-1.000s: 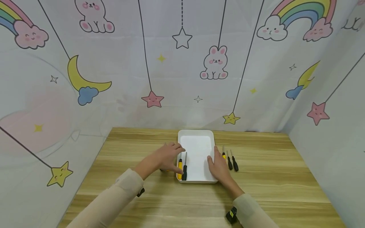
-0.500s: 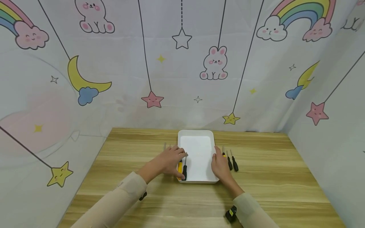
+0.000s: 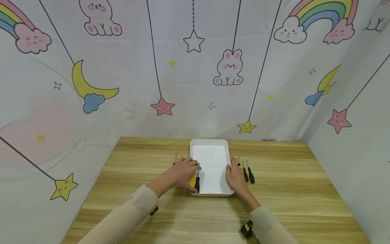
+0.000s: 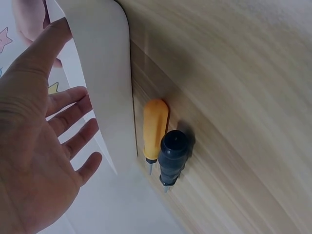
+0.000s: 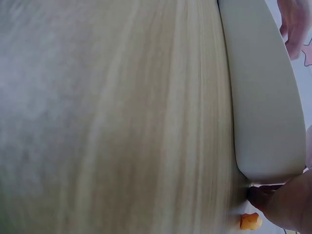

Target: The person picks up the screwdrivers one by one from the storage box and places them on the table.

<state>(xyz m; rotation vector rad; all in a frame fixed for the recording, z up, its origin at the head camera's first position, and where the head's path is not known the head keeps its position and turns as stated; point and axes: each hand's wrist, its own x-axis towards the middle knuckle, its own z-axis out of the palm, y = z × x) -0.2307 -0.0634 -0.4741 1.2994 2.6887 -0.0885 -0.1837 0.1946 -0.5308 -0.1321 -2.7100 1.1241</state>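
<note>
A white rectangular tray (image 3: 213,166) lies on the wooden table. My right hand (image 3: 235,178) grips its right wall, thumb inside and fingers outside. Over the left wall reaches my left hand (image 3: 182,172), its fingers spread loosely and apparently holding nothing. Below that hand, inside the tray, a black-handled screwdriver (image 3: 197,184) and a yellow-handled screwdriver (image 3: 192,179) lie side by side, partly covered. The left wrist view has another yellow screwdriver (image 4: 155,126) and a black screwdriver (image 4: 173,156) on the table, just outside the tray wall (image 4: 107,73).
Right of the tray lie two black screwdrivers (image 3: 251,176) and a yellow-and-black one (image 3: 239,166), partly behind my right hand. A patterned cloth (image 3: 195,84) hangs along the table's far edge. An orange handle end (image 5: 251,222) shows low in the right wrist view.
My left hand has shifted slightly right and down over the screwdrivers in the tray. My right thumb has moved in against the right wall. The tray has stayed put.
</note>
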